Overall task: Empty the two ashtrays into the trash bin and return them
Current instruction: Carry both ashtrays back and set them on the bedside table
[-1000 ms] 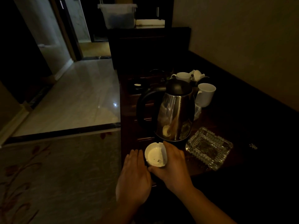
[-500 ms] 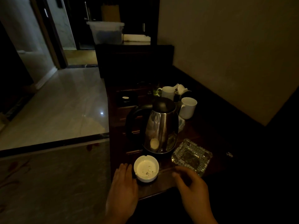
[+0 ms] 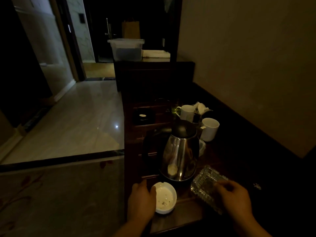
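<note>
Before the steel kettle (image 3: 179, 156), our left hand (image 3: 141, 201) cups the light white ceramic ashtray (image 3: 165, 199) while our right hand (image 3: 233, 200) grips the heavy, slippery glass ashtray (image 3: 206, 183) by its rim.

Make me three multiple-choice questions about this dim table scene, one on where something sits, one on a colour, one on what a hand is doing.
1. Where does the glass ashtray sit relative to the kettle?
A. Behind it, by the mugs
B. In front of it, toward the right
C. On the floor

2. What colour is the round ashtray?
A. White
B. Red
C. Black

3. What is the right hand doing?
A. Lifting the kettle
B. Holding a mug
C. Resting on the near part of the glass ashtray

Answers:
1. B, the glass ashtray lies nearer the camera than the kettle and to its right.
2. A, its bowl and rim show white, with dark specks inside.
3. C, the fingers overlap the glass ashtray's near edge; whether they grip it is unclear.
</note>
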